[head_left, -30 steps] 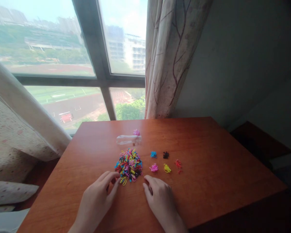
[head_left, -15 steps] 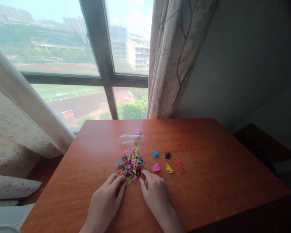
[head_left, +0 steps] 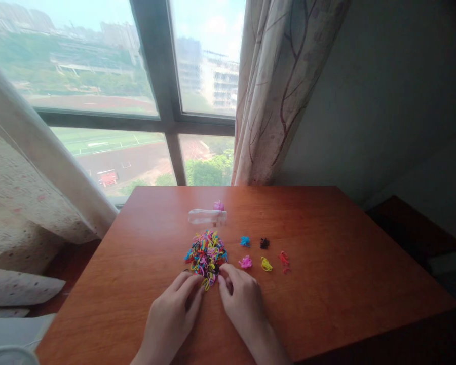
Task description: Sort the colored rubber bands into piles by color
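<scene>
A heap of small coloured rubber bands [head_left: 205, 252] lies in the middle of the wooden table [head_left: 338, 284]. My left hand [head_left: 175, 314] rests flat on the table with its fingers stretched out, fingertips at the heap's near edge. My right hand [head_left: 242, 300] lies beside it, fingers loosely bent, index tip touching the heap's near right edge. Neither hand visibly holds a band. To the right of the heap sit small separate clusters: blue [head_left: 244, 241], black [head_left: 264, 243], pink [head_left: 245, 262], yellow [head_left: 266, 264] and red [head_left: 283, 258].
A clear plastic container [head_left: 207, 217] lies on its side behind the heap, with a small pink cluster [head_left: 219, 205] by it. A window and a patterned curtain [head_left: 273, 101] stand behind the table. A lower dark surface [head_left: 414, 228] sits to the right.
Both hands have slid forward and closer together, up to the heap's near edge. The camera has shifted slightly; the small clusters lie as before.
</scene>
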